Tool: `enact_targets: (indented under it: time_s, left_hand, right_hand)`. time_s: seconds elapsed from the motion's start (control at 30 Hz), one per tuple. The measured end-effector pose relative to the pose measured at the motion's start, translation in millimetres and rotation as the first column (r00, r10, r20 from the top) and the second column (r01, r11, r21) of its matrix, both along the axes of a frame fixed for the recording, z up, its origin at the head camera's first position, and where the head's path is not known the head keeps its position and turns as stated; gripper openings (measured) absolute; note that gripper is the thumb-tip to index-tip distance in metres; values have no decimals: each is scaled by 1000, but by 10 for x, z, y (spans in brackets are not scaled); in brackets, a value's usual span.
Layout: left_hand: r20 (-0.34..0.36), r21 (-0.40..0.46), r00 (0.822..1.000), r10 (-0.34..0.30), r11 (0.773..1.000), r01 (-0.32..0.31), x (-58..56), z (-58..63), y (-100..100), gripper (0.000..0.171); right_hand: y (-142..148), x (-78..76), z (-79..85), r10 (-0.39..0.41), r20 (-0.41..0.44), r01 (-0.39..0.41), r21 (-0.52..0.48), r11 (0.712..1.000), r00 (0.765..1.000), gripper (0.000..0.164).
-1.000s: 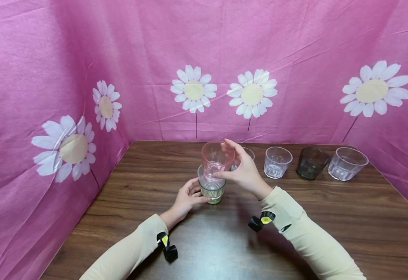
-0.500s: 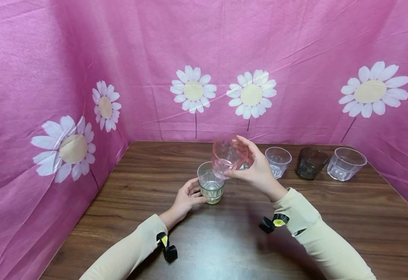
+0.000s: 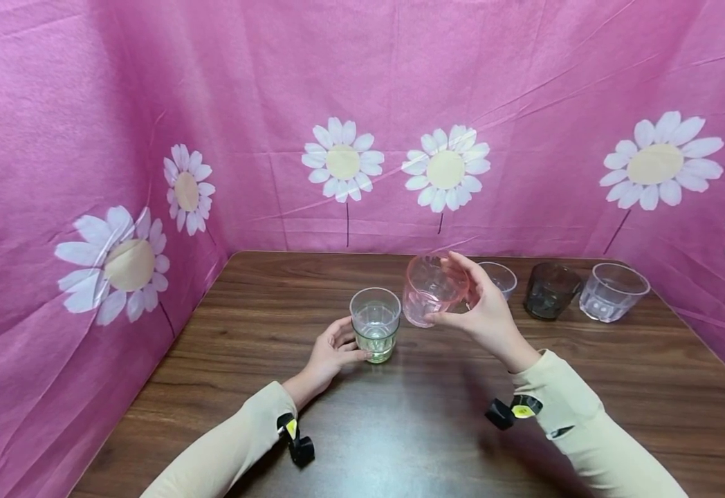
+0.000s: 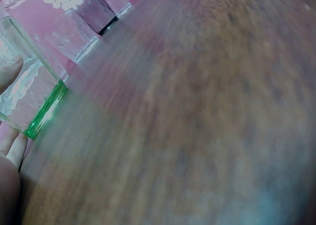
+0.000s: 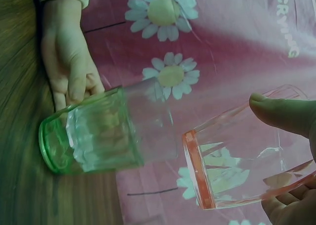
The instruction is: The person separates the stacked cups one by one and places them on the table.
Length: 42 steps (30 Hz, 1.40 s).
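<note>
A green glass stands on the table with a clear glass nested in it, its upper part rising above the green rim. My left hand grips the green glass low on its left side, thumb across the front. To the right, my right hand holds a pink glass between thumb and fingers, slightly tilted. In the right wrist view the pink glass is off the table, its base near the clear glass's rim but apart from it.
A clear glass, partly behind my right hand, a dark grey glass and another clear glass line the back right of the brown wooden table. A pink cloth with daisies hangs behind and at the sides.
My right hand has lifted the pink glass out from the top of the nested glasses and carried it right, away from them. My left hand has stayed on the green glass.
</note>
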<state>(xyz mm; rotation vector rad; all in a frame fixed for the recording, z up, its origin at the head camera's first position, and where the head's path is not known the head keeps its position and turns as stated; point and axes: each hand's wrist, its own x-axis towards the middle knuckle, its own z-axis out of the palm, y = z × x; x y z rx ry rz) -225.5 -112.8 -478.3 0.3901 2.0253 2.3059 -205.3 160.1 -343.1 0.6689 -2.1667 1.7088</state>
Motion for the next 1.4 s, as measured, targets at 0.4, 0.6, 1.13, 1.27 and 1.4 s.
enact_targets:
  time_s: [0.4, 0.6, 1.13, 1.27, 1.4]
  left_hand:
    - [11, 0, 1000, 5, 1000, -5, -5, 9, 5, 71]
    - [2, 4, 1000, 12, 1000, -12, -7, 5, 8, 71]
    - [11, 2, 1000, 12, 1000, -12, 14, 17, -2, 73]
    - [23, 7, 1000, 12, 1000, -13, 13, 5, -2, 72]
    - [12, 4, 1000, 13, 1000, -13, 14, -3, 3, 72]
  right_hand:
    - [244, 20, -237, -79, 23, 78, 16, 997, 997, 98]
    - [357, 49, -356, -132, 59, 129, 49, 990, 990, 99]
    - [656, 154, -658, -277, 70, 267, 117, 956, 958, 96]
    - [739, 183, -686, -295, 80, 283, 136, 950, 952, 98]
    - [844, 201, -708, -323, 72, 311, 146, 939, 944, 100]
